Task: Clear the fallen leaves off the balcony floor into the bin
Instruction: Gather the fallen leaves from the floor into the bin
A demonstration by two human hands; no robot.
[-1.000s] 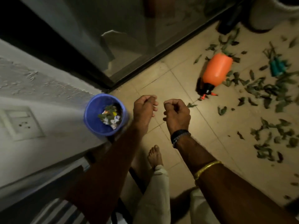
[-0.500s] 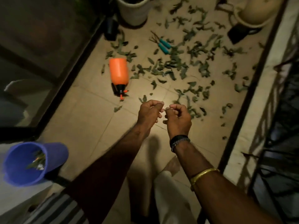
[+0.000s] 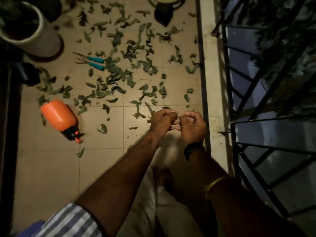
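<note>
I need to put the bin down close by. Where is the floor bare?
Bare tiles lie near the viewer, below the orange spray bottle and left of the left forearm. Beyond the hands, leaves crowd the floor up to the white pot.

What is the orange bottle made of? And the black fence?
The orange bottle looks like smooth plastic: bright even colour, soft shine, moulded shape. The black fence looks like painted metal: thin, straight, rigid bars. Dim light, so that is a best guess.

Orange spray bottle (image 3: 59,117) on its side — teal-handled tools (image 3: 95,63), white pot (image 3: 34,33) beyond.
</note>
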